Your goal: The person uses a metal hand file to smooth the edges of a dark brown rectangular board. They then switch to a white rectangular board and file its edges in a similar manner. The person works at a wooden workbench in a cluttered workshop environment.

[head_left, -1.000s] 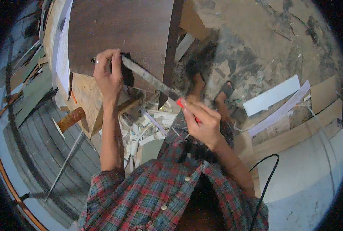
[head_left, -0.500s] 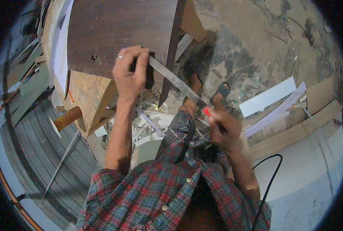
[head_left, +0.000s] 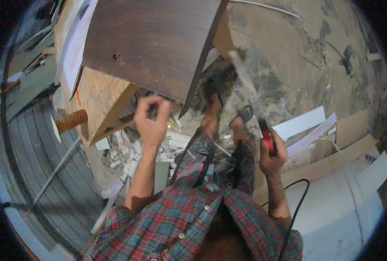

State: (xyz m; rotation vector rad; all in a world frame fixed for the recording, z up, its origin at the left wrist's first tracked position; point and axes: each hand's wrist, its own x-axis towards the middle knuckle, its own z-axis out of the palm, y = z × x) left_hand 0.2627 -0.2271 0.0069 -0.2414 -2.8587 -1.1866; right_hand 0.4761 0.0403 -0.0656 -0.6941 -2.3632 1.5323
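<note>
The right hand (head_left: 269, 154) is closed around a red-handled tool (head_left: 267, 140), probably a saw. Its long pale blade (head_left: 242, 76) is blurred and rises toward the dark board (head_left: 154, 43), so its form is uncertain. The left hand (head_left: 152, 119) hangs half curled just below the board's lower edge, holding nothing, fingers close enough to steady it. The board lies on a plywood box (head_left: 100, 95), its corner overhanging the scrap-strewn floor (head_left: 315, 56), leaving that edge free to work on.

A carpentry workshop: dark board (head_left: 154, 43) at 12 o'clock, offcuts (head_left: 304, 124) at 3, scraps (head_left: 124, 156) littering the dusty floor (head_left: 306, 56).
</note>
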